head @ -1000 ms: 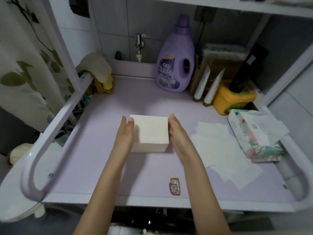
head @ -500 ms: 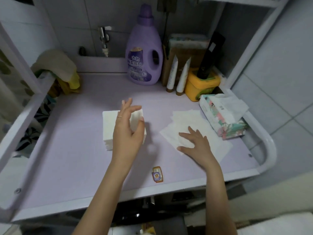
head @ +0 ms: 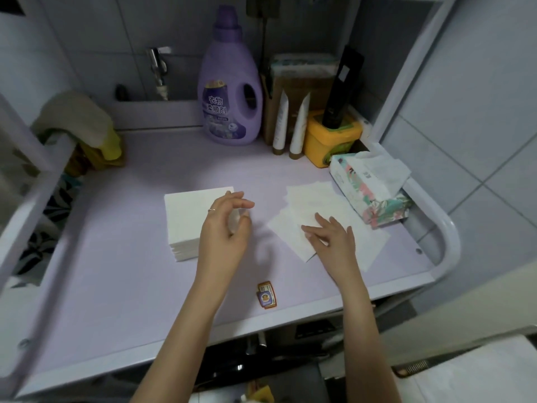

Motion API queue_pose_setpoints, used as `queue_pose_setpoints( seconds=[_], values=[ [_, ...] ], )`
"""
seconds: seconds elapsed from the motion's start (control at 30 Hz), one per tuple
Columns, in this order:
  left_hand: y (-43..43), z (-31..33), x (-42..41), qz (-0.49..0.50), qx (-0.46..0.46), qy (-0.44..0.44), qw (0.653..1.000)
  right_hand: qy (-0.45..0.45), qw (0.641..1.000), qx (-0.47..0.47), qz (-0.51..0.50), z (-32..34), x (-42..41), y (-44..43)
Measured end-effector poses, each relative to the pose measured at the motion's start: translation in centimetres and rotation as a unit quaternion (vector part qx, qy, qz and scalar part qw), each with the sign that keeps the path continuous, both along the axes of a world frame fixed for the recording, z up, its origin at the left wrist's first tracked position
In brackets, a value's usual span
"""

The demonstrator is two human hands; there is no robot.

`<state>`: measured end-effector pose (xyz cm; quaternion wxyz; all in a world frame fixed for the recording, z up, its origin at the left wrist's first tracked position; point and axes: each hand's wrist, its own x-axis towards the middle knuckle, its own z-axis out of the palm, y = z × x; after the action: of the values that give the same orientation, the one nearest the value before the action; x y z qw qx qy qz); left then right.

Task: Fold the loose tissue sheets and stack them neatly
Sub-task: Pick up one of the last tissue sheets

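Right hand [head: 334, 240] rests on flat loose sheets [head: 312, 199], fanned diagonally.

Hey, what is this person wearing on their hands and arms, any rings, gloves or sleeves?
No sleeves, gloves, watch or bracelet show anywhere in the picture. The left hand wears a thin, pale metal ring on one finger. The right hand shows no ring.
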<state>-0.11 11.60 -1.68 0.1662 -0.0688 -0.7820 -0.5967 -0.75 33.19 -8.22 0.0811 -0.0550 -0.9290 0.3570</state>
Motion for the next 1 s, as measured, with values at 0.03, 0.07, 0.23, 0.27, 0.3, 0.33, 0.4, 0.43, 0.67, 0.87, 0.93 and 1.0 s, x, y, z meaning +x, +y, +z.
queue_pose_setpoints(
  seconds=[0.03,0.07,0.23,0.27,0.3,0.33,0.4,0.43,0.67,0.87,0.93,1.0],
  values=[
    [0.0,-0.1,0.0,-0.004,-0.004,-0.002,1.000,-0.002,1.000,0.006,0.003,0.1,0.1,0.1],
    [0.0,-0.1,-0.1,-0.008,-0.010,-0.004,1.000,-0.016,1.000,0.021,0.018,0.2,0.2,0.1],
    [0.1,-0.3,-0.1,-0.012,-0.029,-0.008,0.999,-0.111,0.985,0.070,0.108,0.9,0.5,1.0],
    [0.2,-0.2,-0.1,-0.011,-0.031,-0.007,0.999,-0.103,0.987,0.060,0.104,0.9,0.5,1.1],
    [0.3,-0.1,-0.1,-0.012,-0.032,-0.006,0.999,-0.091,0.990,0.054,0.097,0.9,0.5,1.1],
    [0.4,0.0,-0.1,-0.014,-0.033,-0.004,0.999,-0.081,0.991,0.052,0.091,0.9,0.5,1.2],
    [0.3,0.3,-0.1,-0.015,-0.032,-0.001,0.999,-0.078,0.991,0.057,0.093,0.8,0.6,1.3],
    [0.3,0.4,-0.2,-0.017,-0.029,-0.001,0.999,-0.081,0.990,0.060,0.096,0.8,0.6,1.3],
    [-0.6,0.2,-0.6,0.000,0.002,-0.017,1.000,0.000,0.998,-0.026,0.052,0.7,0.9,1.2],
    [-0.7,0.1,-0.5,-0.009,0.013,-0.033,0.999,-0.010,0.990,-0.117,0.073,1.3,1.5,1.1],
    [-0.5,0.2,-0.3,-0.020,0.013,-0.034,0.999,-0.063,0.976,-0.177,0.110,2.0,2.0,0.9],
    [-0.2,0.3,-0.1,-0.031,0.011,-0.029,0.999,-0.109,0.955,-0.242,0.130,2.9,2.5,0.7]
  ],
)
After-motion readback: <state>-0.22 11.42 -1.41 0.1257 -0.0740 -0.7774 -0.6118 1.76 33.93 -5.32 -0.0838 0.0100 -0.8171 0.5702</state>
